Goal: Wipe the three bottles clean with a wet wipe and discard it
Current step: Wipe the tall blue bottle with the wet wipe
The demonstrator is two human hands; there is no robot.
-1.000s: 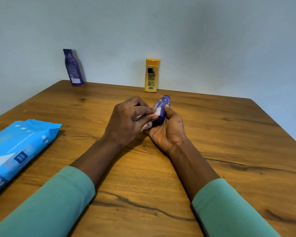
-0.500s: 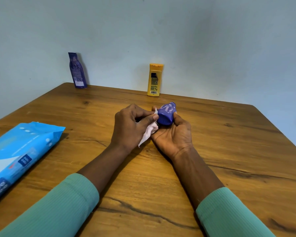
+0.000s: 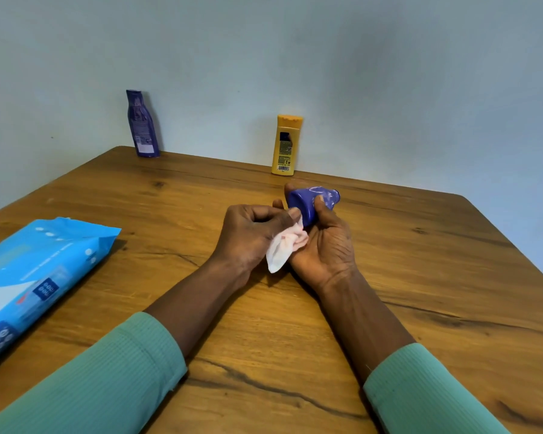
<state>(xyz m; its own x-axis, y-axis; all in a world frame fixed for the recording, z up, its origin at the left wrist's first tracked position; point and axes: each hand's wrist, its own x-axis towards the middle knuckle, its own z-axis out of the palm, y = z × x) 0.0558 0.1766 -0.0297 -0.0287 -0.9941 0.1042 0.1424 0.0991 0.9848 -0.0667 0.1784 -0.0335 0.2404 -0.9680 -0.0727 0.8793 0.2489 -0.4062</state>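
Wooden desk [image 3: 420, 277] centre: right hand [image 3: 323, 255] grips small purple plastic bottle [image 3: 308, 203], long axis pointing away-right, base toward left hand [image 3: 248, 236] pinching crumpled white wet wipe [image 3: 284, 249] just beside it.

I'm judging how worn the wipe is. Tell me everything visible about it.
The wipe is white with a faint pink tinge, soft and crumpled. The left hand pinches its upper part against the end of the small blue bottle held by the right hand; its loose corner hangs down between the two hands.
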